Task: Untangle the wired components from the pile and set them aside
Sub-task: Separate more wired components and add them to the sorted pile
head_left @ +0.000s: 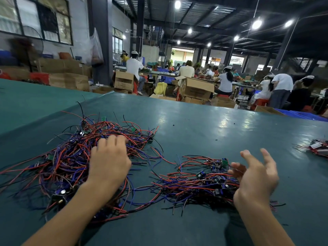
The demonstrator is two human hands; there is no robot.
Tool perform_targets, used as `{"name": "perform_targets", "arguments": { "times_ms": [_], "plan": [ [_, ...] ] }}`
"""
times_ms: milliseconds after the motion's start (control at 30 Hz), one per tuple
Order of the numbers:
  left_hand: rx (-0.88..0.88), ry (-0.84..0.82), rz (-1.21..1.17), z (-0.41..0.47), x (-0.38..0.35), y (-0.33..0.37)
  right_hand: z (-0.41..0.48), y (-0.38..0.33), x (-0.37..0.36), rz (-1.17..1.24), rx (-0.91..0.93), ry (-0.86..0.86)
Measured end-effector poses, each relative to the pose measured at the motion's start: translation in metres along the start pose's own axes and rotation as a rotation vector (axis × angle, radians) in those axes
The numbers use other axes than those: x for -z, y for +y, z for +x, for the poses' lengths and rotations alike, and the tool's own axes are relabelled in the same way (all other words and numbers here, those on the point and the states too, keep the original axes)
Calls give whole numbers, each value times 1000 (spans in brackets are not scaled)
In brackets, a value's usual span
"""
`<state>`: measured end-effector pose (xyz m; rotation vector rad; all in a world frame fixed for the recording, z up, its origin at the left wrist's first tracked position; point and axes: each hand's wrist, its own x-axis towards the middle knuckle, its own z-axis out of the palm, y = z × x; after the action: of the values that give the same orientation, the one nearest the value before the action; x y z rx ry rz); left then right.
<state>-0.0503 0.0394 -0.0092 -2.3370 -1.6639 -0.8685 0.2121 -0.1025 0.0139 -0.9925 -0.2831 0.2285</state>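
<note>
A big tangled pile [67, 157] of red, blue and black wires with small green boards and dark parts covers the left of the green table. My left hand [109, 160] lies on top of this pile, fingers reaching down into the wires; whether it grips any I cannot tell. A smaller heap of the same wired parts [198, 181] lies to the right of it. My right hand [255, 176] hovers at the right edge of that heap, palm turned left, fingers spread and straight, holding nothing.
The green table top [204, 132] stretches far ahead and right. Another small bunch of wired parts [317, 148] lies at the right edge. Beyond the table are cardboard boxes [195, 89] and several seated people at work benches.
</note>
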Motion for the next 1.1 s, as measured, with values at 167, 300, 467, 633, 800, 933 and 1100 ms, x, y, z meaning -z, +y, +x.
{"name": "perform_targets", "arguments": {
  "times_ms": [167,300,467,633,800,933,1100],
  "plan": [
    [150,-283,346,2,-7,-21,-22,11,-7,-22,-11,-180],
    [108,-281,340,7,-14,-22,-46,24,-7,-155,121,-377],
    [152,-285,253,10,-14,-25,-69,41,-6,-351,294,-652],
    [196,-286,66,19,-5,-31,-78,45,-3,-474,505,-803],
    [116,-344,230,10,-7,-27,-80,44,-4,-537,712,-885],
    [81,-151,364,8,-2,-23,-80,44,-3,-539,770,-939],
    [109,9,324,4,3,-16,-78,44,-2,-520,798,-944]
  ]
}}
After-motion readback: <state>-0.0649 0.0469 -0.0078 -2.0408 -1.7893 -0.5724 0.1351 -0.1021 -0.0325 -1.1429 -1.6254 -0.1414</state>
